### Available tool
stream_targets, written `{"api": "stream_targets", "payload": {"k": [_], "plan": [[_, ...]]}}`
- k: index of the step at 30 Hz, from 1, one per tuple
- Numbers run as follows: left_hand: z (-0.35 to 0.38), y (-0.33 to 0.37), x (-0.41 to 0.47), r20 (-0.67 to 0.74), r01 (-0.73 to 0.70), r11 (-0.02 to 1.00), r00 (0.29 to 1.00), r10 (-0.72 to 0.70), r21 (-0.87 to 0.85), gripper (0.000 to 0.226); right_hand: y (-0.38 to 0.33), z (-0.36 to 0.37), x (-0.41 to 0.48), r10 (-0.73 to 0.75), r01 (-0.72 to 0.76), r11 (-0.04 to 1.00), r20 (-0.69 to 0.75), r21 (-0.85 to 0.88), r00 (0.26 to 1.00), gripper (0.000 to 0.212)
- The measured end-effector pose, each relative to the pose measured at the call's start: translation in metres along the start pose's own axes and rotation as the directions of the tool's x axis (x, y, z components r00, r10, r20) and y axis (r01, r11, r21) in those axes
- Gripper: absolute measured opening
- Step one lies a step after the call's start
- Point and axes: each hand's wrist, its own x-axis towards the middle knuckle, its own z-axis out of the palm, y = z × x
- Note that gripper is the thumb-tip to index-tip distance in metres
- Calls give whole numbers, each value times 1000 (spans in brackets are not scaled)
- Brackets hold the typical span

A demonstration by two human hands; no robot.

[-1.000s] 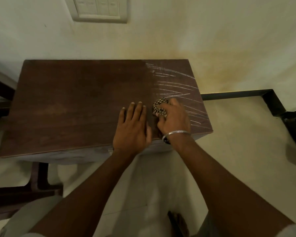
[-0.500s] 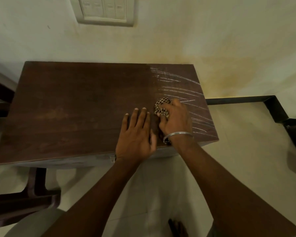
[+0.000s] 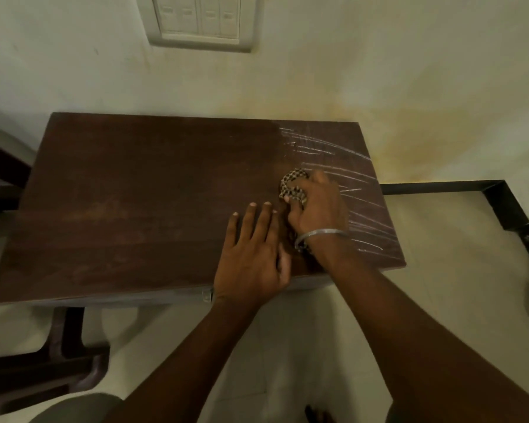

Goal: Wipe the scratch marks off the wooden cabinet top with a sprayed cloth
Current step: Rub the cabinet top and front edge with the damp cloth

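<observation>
Cabinet top point(image 3: 135, 209) dark wood, white scratch marks point(image 3: 353, 186) across its right end. Left hand point(image 3: 251, 257) pressed flat, fingers straight toward the wall, just beside right hand point(image 3: 318, 212). Right hand clutches bunched checkered cloth point(image 3: 292, 186) at the scratches' left edge, its long axis near-to-far. Positions barely changed since before.

Cabinet top point(image 3: 135, 193), left: open wood — passable.
Right: blocked — left hand point(image 3: 251, 254) flat, right hand point(image 3: 318, 209) gripping cloth point(image 3: 292, 186).
Rear: wall point(image 3: 348, 71).
</observation>
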Motion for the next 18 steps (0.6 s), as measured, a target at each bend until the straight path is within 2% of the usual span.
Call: {"api": "stream_targets", "payload": {"k": [5, 8, 13, 18], "plan": [[1, 0, 1, 5, 6, 1000, 1000, -6, -13, 64, 6, 4, -25, -24, 24, 1000, -36, 2, 999, 30], [1, 0, 1, -6, 6, 1000, 1000, -6, -16, 64, 0, 8, 1, -17, 17, 1000, -58, -6, 998, 31], [0, 1, 2, -3, 7, 1000, 1000, -7, -12, 63, -8, 8, 40, 17, -17, 1000, 3, -24, 1000, 30], [2, 0, 2, 12, 2, 1000, 1000, -1, -13, 65, 3, 7, 1, -66, 68, 997, -41, 33, 997, 31]]}}
